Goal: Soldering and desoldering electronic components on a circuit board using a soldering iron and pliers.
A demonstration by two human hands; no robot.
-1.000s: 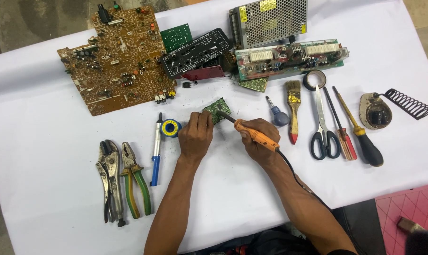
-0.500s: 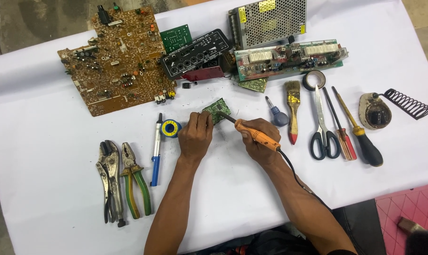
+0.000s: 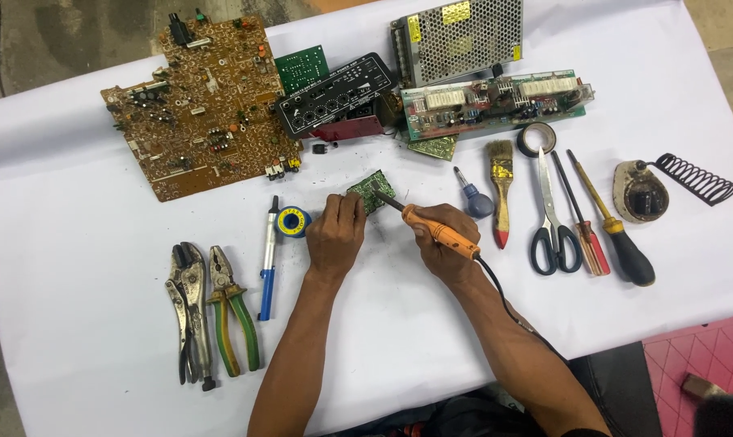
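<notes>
Soldering step in hand, by the look of it. Small green board [image 3: 373, 190] sits on the white table [image 3: 75, 324], just below the black faceplate panel [image 3: 334, 101]. Left hand [image 3: 336, 235] is curled, fingertips pinning the board's left edge. Right hand [image 3: 438, 247] is closed around the orange soldering iron [image 3: 435, 229], tip resting on the board's lower right part. Solder spool [image 3: 291, 221] lies just left of the board, blue desoldering pump [image 3: 268, 259] further left. Iron stand [image 3: 654, 190] is well right of the board, past the scissors [image 3: 551, 218]. Can't see the joint itself. My read: next move needs the board held flat and solder fed in at the tip.
</notes>
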